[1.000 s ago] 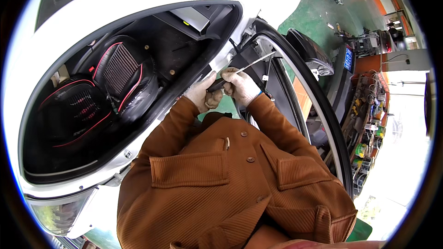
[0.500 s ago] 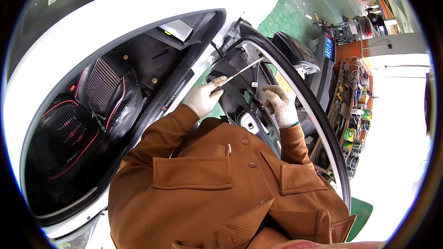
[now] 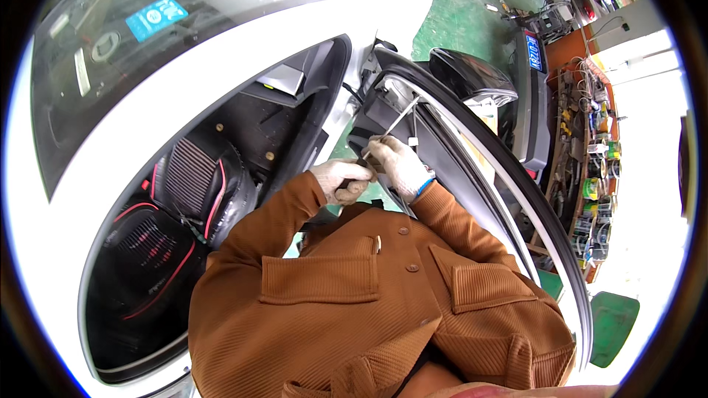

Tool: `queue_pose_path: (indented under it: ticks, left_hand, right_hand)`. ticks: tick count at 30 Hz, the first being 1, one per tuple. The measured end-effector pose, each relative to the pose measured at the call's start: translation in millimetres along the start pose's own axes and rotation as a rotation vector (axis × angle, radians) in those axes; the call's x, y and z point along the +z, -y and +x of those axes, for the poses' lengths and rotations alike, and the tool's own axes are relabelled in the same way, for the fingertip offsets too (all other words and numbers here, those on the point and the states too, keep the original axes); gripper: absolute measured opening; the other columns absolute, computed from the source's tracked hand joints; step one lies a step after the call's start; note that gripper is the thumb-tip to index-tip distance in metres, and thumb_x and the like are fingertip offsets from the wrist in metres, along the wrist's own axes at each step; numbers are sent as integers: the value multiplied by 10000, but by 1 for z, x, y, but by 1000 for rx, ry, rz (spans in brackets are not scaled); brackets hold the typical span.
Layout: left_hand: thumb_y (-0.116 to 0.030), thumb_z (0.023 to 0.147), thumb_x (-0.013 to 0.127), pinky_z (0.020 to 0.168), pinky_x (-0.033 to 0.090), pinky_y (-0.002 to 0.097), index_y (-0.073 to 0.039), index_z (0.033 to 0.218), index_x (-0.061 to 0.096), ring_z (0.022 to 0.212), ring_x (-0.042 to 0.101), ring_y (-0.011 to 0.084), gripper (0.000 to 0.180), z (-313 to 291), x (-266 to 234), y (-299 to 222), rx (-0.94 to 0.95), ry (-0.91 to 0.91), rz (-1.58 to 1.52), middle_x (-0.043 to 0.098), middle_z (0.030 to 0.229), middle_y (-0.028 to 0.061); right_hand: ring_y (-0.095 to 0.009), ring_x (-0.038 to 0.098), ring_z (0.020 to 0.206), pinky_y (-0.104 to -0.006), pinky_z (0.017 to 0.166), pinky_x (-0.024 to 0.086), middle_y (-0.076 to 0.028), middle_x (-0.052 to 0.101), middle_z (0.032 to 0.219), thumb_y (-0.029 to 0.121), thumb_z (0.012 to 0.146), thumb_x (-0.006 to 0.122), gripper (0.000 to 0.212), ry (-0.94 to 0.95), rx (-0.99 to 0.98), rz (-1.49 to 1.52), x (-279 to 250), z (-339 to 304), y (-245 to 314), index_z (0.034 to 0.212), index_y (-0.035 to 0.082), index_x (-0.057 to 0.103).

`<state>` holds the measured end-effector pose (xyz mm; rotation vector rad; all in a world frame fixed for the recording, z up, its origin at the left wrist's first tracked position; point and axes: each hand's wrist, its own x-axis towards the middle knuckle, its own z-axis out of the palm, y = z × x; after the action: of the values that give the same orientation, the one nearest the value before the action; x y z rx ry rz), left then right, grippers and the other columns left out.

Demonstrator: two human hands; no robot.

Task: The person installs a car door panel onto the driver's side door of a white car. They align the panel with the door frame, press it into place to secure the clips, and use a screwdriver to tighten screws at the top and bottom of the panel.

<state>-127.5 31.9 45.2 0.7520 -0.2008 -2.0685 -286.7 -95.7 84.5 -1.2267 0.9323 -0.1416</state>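
In front of my chest my two hands are close together, both in whitish work gloves. My left hand (image 3: 343, 180) is closed around a dark piece, which looks like the handle end of a long thin metal rod (image 3: 400, 119). My right hand (image 3: 399, 167) has its fingers pinched on the rod's lower part, beside the left fingertips. The rod slants up and away toward the upper corner of the open car door (image 3: 461, 169). A small white connector (image 3: 413, 141) hangs on a wire by the door's inner side.
To the left, the white car body (image 3: 221, 37) frames a doorway with a black seat (image 3: 195, 184) with red piping. A black side mirror (image 3: 472, 74) sits beyond the door. Crowded shelves (image 3: 582, 155) and a green bin (image 3: 613, 328) stand at right.
My right hand has moved left and down from the door to the rod and closed on it. The rod's lower end and my left hand have shifted right and nearer my chest.
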Motion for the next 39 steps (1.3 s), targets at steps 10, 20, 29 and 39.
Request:
queue_pose_path:
  ticks: [10, 20, 29, 39]
  left_hand:
    - [-177, 934, 698, 622, 503, 380, -50, 985, 687, 705, 652, 248, 137, 41, -27, 18, -89, -522, 627, 674, 821, 100]
    - [-163, 1009, 621, 899, 557, 391, -3, 1108, 713, 1027, 736, 313, 209, 42, -24, 35, 294, -846, 1211, 769, 1068, 205]
    - [-287, 945, 747, 538, 362, 272, -44, 908, 693, 573, 472, 80, 252, -22, 25, 44, 104, -500, 603, 545, 702, -36]
    - [-185, 929, 772, 435, 441, 366, -5, 1023, 658, 521, 539, 189, 233, -55, -165, 206, 239, -1123, -45, 566, 692, 53]
  right_hand:
    - [-171, 469, 583, -358, 598, 407, -8, 530, 674, 463, 1076, 584, 387, -308, 239, 901, 48, 39, 0, 984, 97, 670]
    - [-164, 222, 419, -357, 455, 211, 35, 264, 484, 462, 1023, 622, 498, -37, 148, 1261, 35, 42, 3, 637, 180, 483]
    - [-202, 695, 888, -354, 800, 574, -119, 724, 995, 306, 1052, 639, 447, 161, -1, 418, -12, -16, -11, 1304, -63, 611]
    - [-229, 675, 1178, -362, 1050, 520, -152, 729, 1264, 259, 1098, 614, 348, -792, -882, -1365, -277, 3, 69, 1304, -6, 704]
